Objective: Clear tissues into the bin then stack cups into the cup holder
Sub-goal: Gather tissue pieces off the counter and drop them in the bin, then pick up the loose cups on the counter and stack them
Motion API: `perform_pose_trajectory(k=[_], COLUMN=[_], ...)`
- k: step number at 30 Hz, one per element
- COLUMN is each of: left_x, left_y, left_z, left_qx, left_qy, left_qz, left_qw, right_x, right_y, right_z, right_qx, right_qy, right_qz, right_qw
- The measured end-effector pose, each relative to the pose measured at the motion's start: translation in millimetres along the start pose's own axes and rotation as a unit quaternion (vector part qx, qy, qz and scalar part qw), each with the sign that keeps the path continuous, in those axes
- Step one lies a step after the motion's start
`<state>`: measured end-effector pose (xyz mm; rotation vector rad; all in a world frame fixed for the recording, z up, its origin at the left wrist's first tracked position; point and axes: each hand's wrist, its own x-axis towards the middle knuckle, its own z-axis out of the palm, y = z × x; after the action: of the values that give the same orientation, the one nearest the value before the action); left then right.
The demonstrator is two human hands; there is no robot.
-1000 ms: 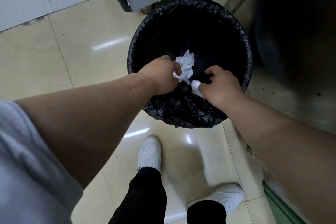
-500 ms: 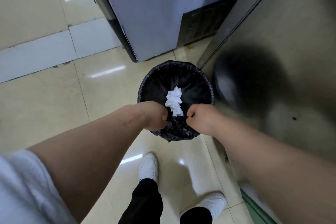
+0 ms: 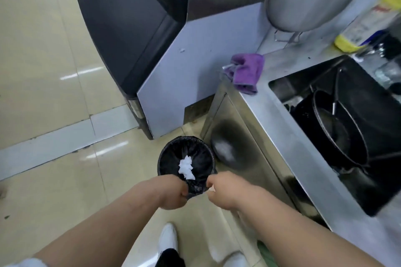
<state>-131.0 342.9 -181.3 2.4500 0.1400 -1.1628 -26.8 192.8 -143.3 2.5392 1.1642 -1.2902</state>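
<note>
I took the bin (image 3: 186, 158) on the floor as my landmark. Tissues (image 3: 186, 167) lay inside it. My left hand (image 3: 173, 193) and right hand (image 3: 221, 191) were at its near rim, side by side. A counter (image 3: 288, 123) stood to its right, with a sink (image 3: 338, 128) set in it and a cloth (image 3: 246, 72) on its far corner. A cabinet (image 3: 169, 67) stood behind the bin.

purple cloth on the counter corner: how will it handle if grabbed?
The purple cloth lies crumpled in soft folds, so it is probably floppy and will drape from a pinch rather than keep its shape. It looks thin and light. Part of it seems to hang over the counter corner, so a sideways push may slide it off.
</note>
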Motion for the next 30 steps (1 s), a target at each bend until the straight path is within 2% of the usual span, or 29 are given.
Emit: perform_pose_trajectory(k=[7, 13, 17, 23, 30], left_x=[-51, -66, -67, -58, -52], left_y=[74, 141, 192, 271, 354], left_z=[-68, -109, -119, -102, -80], left_qx=[0.063, 0.121, 0.166, 0.218, 0.249], left_qy=[0.084, 0.144, 0.149, 0.119, 0.102], left_qz=[0.078, 0.209, 0.275, 0.342, 0.432], left_qw=[0.991, 0.960, 0.935, 0.906, 0.861], right_x=[-109, -190, -237, -303, -353], right_y=[10, 52, 85, 122, 147], right_z=[-40, -52, -41, 2, 62], right_qx=[-0.018, 0.010, 0.059, 0.160, 0.257], right_qy=[0.097, 0.179, 0.231, 0.313, 0.358], right_qz=[0.003, 0.049, 0.091, 0.163, 0.229], right_qw=[0.995, 0.983, 0.967, 0.922, 0.868])
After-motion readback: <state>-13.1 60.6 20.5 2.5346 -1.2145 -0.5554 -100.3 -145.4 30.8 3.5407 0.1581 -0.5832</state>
